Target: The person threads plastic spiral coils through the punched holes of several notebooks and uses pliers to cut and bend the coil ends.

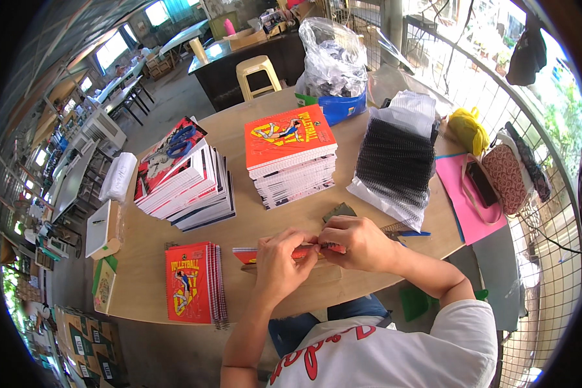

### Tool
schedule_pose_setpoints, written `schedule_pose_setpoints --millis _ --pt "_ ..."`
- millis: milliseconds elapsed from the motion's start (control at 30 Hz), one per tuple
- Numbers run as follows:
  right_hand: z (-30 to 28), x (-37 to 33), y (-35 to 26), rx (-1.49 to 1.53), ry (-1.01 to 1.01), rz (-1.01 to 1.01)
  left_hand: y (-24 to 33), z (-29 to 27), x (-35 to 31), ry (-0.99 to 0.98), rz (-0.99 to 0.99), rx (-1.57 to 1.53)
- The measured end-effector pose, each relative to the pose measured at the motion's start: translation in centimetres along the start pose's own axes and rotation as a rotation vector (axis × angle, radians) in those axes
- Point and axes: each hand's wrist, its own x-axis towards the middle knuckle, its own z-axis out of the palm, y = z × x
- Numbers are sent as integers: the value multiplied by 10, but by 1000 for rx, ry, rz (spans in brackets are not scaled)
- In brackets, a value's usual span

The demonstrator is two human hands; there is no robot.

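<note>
A red-covered notebook (245,256) is held up almost edge-on at the table's near side, between my two hands. My left hand (283,262) is closed, gripping its upper edge. My right hand (357,244) pinches at the right end of the same edge; the fingers hide what lies between them. To the left lies a small pile of red spiral-bound notebooks (189,284) with dark coils along the right side. A tall stack of red-topped notebooks (290,145) stands beyond my hands. Farther right, many black binding coils (394,152) lie on white wrapping.
Blue-handled scissors (181,142) rest on a fanned stack of printed sheets (187,184). A blue pen (412,233) and a small dark block (339,212) lie near my right hand. At the back are a plastic bag (333,61) and yellow bundle (469,130); a patterned pouch (506,178) sits right.
</note>
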Motion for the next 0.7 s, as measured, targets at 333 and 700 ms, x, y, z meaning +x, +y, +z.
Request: schedule_pose_setpoints --millis 333,700 --pt "4 -1 2 136 45 17 0 1 -3 7 -4 98" --pt "-17 -15 -1 86 -31 154 5 -4 -2 -9 79 80"
